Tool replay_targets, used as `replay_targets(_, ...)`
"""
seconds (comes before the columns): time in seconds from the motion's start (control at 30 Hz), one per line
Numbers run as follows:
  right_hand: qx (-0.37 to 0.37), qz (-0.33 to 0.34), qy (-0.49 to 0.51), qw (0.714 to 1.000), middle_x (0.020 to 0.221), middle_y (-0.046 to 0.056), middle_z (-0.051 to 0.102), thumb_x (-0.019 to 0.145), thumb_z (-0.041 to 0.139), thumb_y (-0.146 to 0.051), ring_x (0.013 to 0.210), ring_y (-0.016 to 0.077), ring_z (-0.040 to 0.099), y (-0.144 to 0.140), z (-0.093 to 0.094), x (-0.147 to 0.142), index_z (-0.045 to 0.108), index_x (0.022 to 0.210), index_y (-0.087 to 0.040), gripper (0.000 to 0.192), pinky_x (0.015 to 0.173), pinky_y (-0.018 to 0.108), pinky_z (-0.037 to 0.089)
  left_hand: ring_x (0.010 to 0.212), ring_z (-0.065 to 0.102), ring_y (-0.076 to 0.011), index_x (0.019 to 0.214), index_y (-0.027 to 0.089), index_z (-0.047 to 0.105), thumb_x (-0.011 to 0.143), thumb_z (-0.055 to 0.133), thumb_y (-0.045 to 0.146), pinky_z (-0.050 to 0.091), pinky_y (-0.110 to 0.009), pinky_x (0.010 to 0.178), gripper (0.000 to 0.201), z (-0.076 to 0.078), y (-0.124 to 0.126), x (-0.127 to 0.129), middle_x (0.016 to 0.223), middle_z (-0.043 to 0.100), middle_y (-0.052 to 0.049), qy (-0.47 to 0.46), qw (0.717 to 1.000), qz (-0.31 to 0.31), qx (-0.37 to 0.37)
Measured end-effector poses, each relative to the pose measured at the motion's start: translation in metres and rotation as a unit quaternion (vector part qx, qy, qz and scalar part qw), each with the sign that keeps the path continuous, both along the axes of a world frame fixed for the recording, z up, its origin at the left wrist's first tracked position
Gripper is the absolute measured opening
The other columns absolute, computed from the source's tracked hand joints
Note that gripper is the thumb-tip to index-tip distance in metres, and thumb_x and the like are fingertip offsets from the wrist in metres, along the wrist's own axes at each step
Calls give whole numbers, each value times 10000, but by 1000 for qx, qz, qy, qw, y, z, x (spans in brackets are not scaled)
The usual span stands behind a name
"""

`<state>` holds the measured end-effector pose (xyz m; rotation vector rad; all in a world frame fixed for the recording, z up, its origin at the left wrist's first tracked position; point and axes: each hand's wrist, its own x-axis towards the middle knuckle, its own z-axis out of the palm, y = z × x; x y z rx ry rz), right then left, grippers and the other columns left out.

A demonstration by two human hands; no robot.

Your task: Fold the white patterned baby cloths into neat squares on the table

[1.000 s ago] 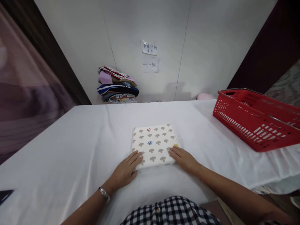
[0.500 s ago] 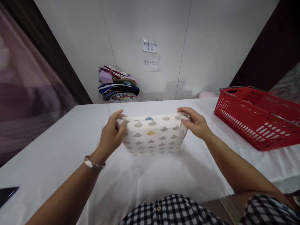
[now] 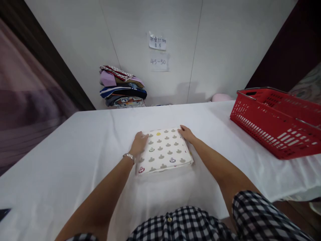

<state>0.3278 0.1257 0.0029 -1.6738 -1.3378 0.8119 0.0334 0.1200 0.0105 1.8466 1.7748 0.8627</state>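
Observation:
A folded white cloth (image 3: 164,150) with rows of grey mushroom-like prints and a few coloured ones lies flat on the white-covered table (image 3: 67,150). My left hand (image 3: 139,143), a silver bracelet at its wrist, holds the cloth's left edge near the far corner; its fingers are slightly blurred. At the far right corner, my right hand (image 3: 187,133) has its thumb over the top and its other fingers along the outside, closed on the edge. The cloth's underside is hidden.
A red plastic basket (image 3: 273,125) stands on the right of the table. Beyond the back edge are a stack of folded fabrics (image 3: 122,87) and a pink rounded object (image 3: 222,97). Paper signs (image 3: 159,62) hang on the wall. A dark object (image 3: 3,213) lies at the left edge.
The cloth was held up, tilted, by both hands at its upper corners; now it lies flat on the table. Both hands have come down and closer together.

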Motion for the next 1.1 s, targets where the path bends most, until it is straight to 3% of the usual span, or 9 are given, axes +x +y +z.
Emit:
replay_targets(0.13, 68, 47, -105, 991, 1409, 103, 430, 835, 527, -340, 1323, 247, 348, -22, 4, -7, 499, 1300, -196, 487, 1094, 433, 261, 1385, 205, -306, 1353, 148, 392, 833, 480, 480, 234, -487, 1091, 623, -3, -37, 13, 1501, 249, -161, 147, 986, -74, 28)
replay_targets(0.23, 139, 166, -265, 940, 1487, 85, 302, 869, 481, -431, 1395, 249, 181, -50, 6, -23, 397, 1379, -207, 563, 1126, 465, 139, 1396, 175, -296, 1362, 167, 398, 879, 384, 483, 221, -516, 1085, 578, -4, -54, 18, 1497, 274, -132, 225, 967, -112, 32)
replay_targets(0.33, 81, 241, -346, 903, 1493, 105, 283, 888, 437, -458, 1395, 264, 175, -73, 1, -40, 388, 1383, -192, 564, 1117, 488, 114, 1399, 164, -290, 1372, 165, 390, 899, 329, 485, 219, -523, 1081, 575, -7, -57, 20, 1497, 279, -122, 250, 961, -113, 31)
replay_targets(0.47, 54, 248, -347, 903, 1483, 110, 304, 891, 432, -451, 1388, 271, 197, -79, -3, -43, 433, 1353, -191, 530, 1111, 491, 119, 1399, 166, -292, 1375, 177, 391, 897, 341, 477, 209, -534, 1084, 566, -7, -54, 20, 1494, 286, -119, 243, 962, -116, 38)
replay_targets(0.57, 83, 207, -281, 933, 1430, 96, 404, 886, 445, -387, 1352, 243, 291, -72, -1, -28, 508, 1286, -198, 447, 1098, 444, 194, 1401, 166, -284, 1357, 192, 418, 893, 353, 482, 209, -534, 1091, 550, -5, -53, 16, 1494, 291, -104, 200, 972, -117, 22)
replay_targets(0.67, 79, 60, -198, 975, 1239, 88, 591, 873, 428, -308, 1155, 205, 513, -67, 3, -6, 612, 1130, -188, 338, 968, 350, 374, 1392, 207, -264, 1321, 162, 466, 896, 357, 469, 220, -468, 1116, 535, -5, -54, 8, 1481, 316, -114, 136, 986, -93, 22)
replay_targets(0.73, 45, -3, -169, 985, 1012, 55, 681, 850, 446, -294, 936, 182, 599, -67, 4, 5, 661, 966, -197, 263, 822, 297, 435, 1385, 229, -264, 1307, 154, 484, 882, 398, 463, 218, -437, 1129, 532, -9, -57, 4, 1471, 336, -115, 104, 991, -73, 35)
replay_targets(0.83, 5, -6, -161, 987, 780, 12, 677, 814, 510, -337, 736, 158, 591, -70, 4, 10, 657, 780, -205, 200, 669, 254, 416, 1391, 208, -274, 1299, 185, 492, 847, 466, 476, 212, -437, 1137, 538, -18, -62, -1, 1484, 318, -88, 79, 994, -73, 23)
replay_targets(1.1, -38, -6, -227, 973, 765, 7, 657, 760, 612, -400, 710, 163, 563, -69, 7, -7, 603, 741, -226, 176, 598, 253, 348, 1404, 160, -278, 1281, 248, 497, 854, 469, 464, 223, -494, 1124, 479, -32, -63, -3, 1493, 298, -71, 46, 995, -87, 21)
